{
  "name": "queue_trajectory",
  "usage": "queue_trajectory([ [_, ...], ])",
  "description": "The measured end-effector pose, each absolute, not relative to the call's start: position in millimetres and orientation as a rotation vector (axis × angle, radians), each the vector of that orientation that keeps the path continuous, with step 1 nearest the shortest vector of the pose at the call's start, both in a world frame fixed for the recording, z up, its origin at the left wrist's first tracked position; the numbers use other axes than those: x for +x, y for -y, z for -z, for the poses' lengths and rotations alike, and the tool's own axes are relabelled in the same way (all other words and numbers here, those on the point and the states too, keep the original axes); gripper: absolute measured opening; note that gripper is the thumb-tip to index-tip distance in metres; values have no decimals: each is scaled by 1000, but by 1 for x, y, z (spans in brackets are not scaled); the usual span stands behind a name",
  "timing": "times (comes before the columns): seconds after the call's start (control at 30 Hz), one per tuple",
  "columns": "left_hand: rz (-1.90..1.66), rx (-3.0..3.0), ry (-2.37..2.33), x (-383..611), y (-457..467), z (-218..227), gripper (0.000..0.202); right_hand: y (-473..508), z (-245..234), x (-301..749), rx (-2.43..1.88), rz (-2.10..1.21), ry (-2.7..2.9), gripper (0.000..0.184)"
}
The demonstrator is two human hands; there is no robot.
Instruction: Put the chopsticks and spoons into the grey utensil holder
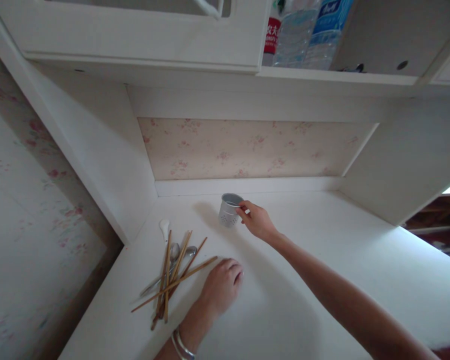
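My right hand (255,219) reaches forward and pinches the rim of a small white perforated utensil cup (230,210) standing near the back of the white counter (303,280). My left hand (223,284) rests on the counter with fingers curled down, next to a loose pile of wooden chopsticks (174,277). Two metal spoons (174,257) and a white spoon (164,228) lie in the same pile. The left hand's fingertips touch the end of the nearest chopstick. Bracelets circle the left wrist.
A floral backsplash (243,148) closes the back of the alcove. White cabinet walls stand left (97,150) and right (405,155). Overhead, a shelf holds water bottles (307,32). The counter's left edge drops off beside a floral wall.
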State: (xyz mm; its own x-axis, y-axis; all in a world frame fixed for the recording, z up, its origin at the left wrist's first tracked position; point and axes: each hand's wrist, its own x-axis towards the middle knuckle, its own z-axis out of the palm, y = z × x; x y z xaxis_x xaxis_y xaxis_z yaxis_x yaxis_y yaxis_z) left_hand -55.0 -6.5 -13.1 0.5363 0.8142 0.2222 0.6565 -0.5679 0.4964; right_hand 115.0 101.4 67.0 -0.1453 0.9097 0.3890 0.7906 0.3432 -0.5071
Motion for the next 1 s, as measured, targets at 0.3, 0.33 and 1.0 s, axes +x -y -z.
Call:
queue_trajectory([
  [0.3, -571, 2457, -1302, -51, 11, 16, 25, -11, -30, 150, -1451, -272, 1916, 26],
  [0.33, -574, 2451, -1310, -50, 11, 16, 26, -4, -28, 152, -1452, -271, 1924, 26],
  [1.0, -369, 2459, -1815, -142, 16, -24, 20, 22, 24, 170, -1386, -502, 1487, 37],
])
